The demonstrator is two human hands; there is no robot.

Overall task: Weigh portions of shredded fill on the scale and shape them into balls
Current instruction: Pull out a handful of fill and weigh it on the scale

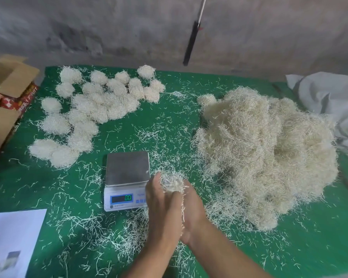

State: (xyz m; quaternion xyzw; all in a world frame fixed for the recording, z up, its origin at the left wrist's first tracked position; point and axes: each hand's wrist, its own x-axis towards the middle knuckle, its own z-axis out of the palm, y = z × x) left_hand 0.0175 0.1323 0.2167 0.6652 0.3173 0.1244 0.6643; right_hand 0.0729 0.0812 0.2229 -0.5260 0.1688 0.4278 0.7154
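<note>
Roughly midway: big loose pile of shredded fill point(267, 155) at right on the green tabletop point(169, 121), much left to portion. Finished balls point(92, 109) clustered far left. Scale point(127, 179) near centre, pan bare. Left hand point(161, 203) and right hand point(191, 209) cup one portion point(173, 182) between them, apparently shaping it.

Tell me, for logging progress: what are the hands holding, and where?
Both hands, left hand and right hand, cup a clump of shredded fill between their fingers.
</note>
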